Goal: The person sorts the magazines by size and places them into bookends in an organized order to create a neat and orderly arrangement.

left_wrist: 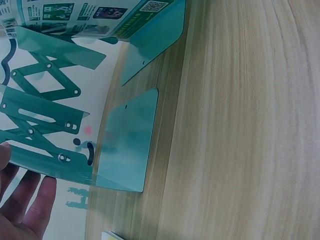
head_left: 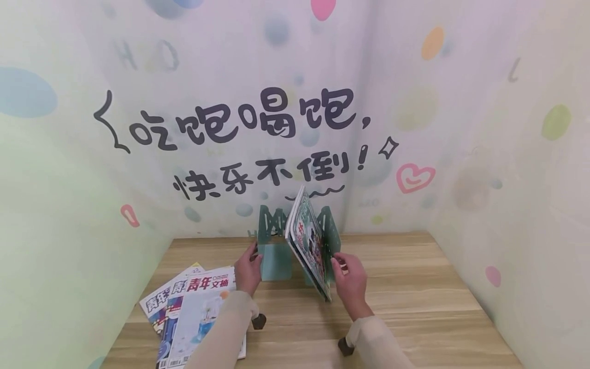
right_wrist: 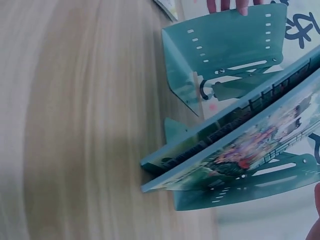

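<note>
the green book stand [head_left: 276, 260] sat near the back edge of the table [head_left: 415, 292], just before the wall [head_left: 276, 56]. left hand [head_left: 249, 271] pinched its left plate, right hand [head_left: 351, 279] its right. tilted magazines [head_left: 309, 251] stood between, corners jutting past the front. open room lay nearer and rightward; fanned magazines [head_left: 203, 312] crowded the left sleeve [head_left: 223, 328].

The table [head_left: 415, 318] has a light brown wood-grain surface. A pale printed backdrop [head_left: 221, 51] stands behind the table. Above the table's rear edge, the backdrop carries two rows of dark Chinese lettering [head_left: 282, 120] and a pink heart outline [head_left: 416, 178]. Right of the table, a pale side panel [head_left: 544, 215] bears a green oval [head_left: 556, 122] and a pink oval [head_left: 492, 275].
</note>
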`<state>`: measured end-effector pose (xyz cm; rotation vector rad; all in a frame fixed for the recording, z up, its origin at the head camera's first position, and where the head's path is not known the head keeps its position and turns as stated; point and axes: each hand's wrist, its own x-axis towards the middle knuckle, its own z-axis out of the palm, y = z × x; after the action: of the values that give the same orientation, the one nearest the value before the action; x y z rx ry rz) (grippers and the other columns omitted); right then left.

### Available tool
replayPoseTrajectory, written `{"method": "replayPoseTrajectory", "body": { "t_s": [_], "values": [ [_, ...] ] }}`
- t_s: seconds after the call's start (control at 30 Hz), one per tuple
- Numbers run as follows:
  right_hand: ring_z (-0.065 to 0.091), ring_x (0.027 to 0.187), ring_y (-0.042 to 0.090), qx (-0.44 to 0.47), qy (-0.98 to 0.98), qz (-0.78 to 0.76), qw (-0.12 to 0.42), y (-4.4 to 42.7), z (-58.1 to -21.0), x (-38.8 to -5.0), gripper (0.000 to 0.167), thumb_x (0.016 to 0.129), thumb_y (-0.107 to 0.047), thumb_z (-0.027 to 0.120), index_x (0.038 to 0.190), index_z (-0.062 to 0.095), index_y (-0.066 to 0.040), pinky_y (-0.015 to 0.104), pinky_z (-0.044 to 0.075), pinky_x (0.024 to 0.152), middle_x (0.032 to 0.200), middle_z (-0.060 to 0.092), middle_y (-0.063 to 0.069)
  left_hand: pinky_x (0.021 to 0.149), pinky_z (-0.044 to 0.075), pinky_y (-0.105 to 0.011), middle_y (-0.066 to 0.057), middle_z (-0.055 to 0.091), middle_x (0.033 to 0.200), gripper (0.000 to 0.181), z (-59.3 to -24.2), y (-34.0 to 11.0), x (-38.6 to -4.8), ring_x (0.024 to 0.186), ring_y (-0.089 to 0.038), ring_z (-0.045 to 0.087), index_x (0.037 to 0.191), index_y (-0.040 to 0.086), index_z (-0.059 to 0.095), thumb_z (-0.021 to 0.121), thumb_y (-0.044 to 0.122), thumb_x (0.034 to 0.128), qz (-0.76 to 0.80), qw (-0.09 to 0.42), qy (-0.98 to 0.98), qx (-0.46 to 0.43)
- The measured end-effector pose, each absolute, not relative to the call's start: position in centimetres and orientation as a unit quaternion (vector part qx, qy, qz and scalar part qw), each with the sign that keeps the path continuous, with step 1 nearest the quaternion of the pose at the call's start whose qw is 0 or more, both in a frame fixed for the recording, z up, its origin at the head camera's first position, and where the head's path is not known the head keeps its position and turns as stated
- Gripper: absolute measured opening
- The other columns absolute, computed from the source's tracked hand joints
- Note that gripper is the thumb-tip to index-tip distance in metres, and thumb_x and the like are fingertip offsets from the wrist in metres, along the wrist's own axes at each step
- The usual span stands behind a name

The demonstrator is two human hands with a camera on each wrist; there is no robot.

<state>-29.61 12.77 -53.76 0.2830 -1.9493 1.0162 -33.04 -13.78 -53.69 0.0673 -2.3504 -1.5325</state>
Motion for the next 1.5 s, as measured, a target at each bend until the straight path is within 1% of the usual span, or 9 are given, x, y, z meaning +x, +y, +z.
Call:
{"method": "replayPoseTrajectory", "body": {
  "t_s": [0.23,0.37,0.67,0.77,0.87,1.03,1.23,1.33,1.5],
  "values": [
    [0.063,0.076,0.025,0.112,-0.776,0.412,0.465,13.0,-53.1,-30.6,0.012,0.083,-0.001,0.074,0.094,0.07,0.0,0.039,0.056,0.06,0.086,0.067,0.01,0.092,0.052,-0.043,-0.015,0.058,0.133,0.047,-53.9,-13.9,-33.2,0.115,-0.03,0.06,0.143,0.014,0.049,0.056,0.006,0.0979,-0.536,0.166,-0.827,0.022],
    [0.061,0.076,0.025,0.105,-0.775,0.404,0.474,13.1,-52.9,-31.1,0.012,0.082,-0.001,0.075,0.094,0.07,0.0,0.039,0.055,0.06,0.086,0.066,0.011,0.092,0.053,-0.042,-0.012,0.06,0.131,0.044,-54.2,-13.9,-33.5,0.114,-0.028,0.061,0.142,0.015,0.051,0.057,0.008,0.098,-0.53,0.171,-0.83,0.023],
    [0.058,0.074,0.025,0.095,-0.779,0.411,0.465,13.0,-52.1,-31.8,0.017,0.084,-0.003,0.074,0.099,0.068,0.001,0.037,0.053,0.057,0.086,0.064,0.012,0.092,0.052,-0.044,-0.014,0.06,0.131,0.045,-54.4,-14.0,-33.6,0.114,-0.03,0.06,0.142,0.013,0.05,0.056,0.006,0.0979,-0.531,0.169,-0.83,0.022],
    [0.056,0.074,0.028,0.089,-0.777,0.414,0.466,12.9,-51.8,-32.0,0.017,0.083,-0.003,0.075,0.097,0.068,0.002,0.04,0.051,0.057,0.085,0.062,0.014,0.092,0.052,-0.044,-0.014,0.059,0.131,0.046,-54.3,-14.0,-33.6,0.114,-0.03,0.06,0.143,0.012,0.05,0.056,0.005,0.0977,-0.532,0.169,-0.829,0.02],
    [0.055,0.081,0.031,0.077,-0.776,0.423,0.462,13.0,-51.8,-32.4,0.02,0.083,-0.004,0.076,0.099,0.068,0.003,0.044,0.051,0.061,0.089,0.06,0.018,0.092,0.052,-0.042,-0.013,0.059,0.132,0.046,-54.2,-14.0,-33.6,0.114,-0.028,0.061,0.142,0.013,0.05,0.057,0.006,0.0977,-0.535,0.167,-0.828,0.022],
    [0.058,0.097,0.034,0.056,-0.781,0.467,0.411,13.2,-51.7,-32.7,0.031,0.085,-0.004,0.074,0.113,0.064,0.003,0.048,0.055,0.075,0.106,0.062,0.021,0.092,0.053,-0.042,-0.014,0.059,0.131,0.045,-54.2,-14.0,-33.6,0.114,-0.029,0.061,0.142,0.013,0.05,0.057,0.007,0.0979,-0.536,0.163,-0.828,0.027],
    [0.061,0.109,0.032,0.031,-0.792,0.527,0.307,13.6,-51.8,-33.0,0.045,0.089,-0.007,0.07,0.132,0.057,-0.006,0.046,0.056,0.085,0.127,0.06,0.015,0.091,0.053,-0.042,-0.015,0.06,0.13,0.046,-54.3,-14.0,-33.4,0.113,-0.029,0.061,0.142,0.014,0.051,0.058,0.005,0.0969,-0.535,0.166,-0.828,0.027],
    [0.058,0.116,0.032,0.029,-0.8,0.535,0.269,13.7,-51.8,-33.2,0.047,0.091,-0.008,0.068,0.136,0.055,-0.01,0.045,0.054,0.089,0.134,0.057,0.013,0.091,0.053,-0.042,-0.016,0.06,0.129,0.046,-54.2,-14.0,-33.3,0.112,-0.029,0.062,0.142,0.012,0.051,0.058,0.005,0.0968,-0.536,0.171,-0.827,0.021],
    [0.055,0.119,0.033,0.039,-0.8,0.55,0.238,13.9,-52.0,-33.4,0.05,0.092,-0.005,0.066,0.139,0.053,-0.012,0.045,0.053,0.089,0.139,0.053,0.012,0.09,0.053,-0.042,-0.016,0.06,0.13,0.046,-54.3,-14.0,-33.3,0.113,-0.03,0.061,0.142,0.013,0.05,0.058,0.006,0.0971,-0.539,0.17,-0.825,0.021]
  ]
}}
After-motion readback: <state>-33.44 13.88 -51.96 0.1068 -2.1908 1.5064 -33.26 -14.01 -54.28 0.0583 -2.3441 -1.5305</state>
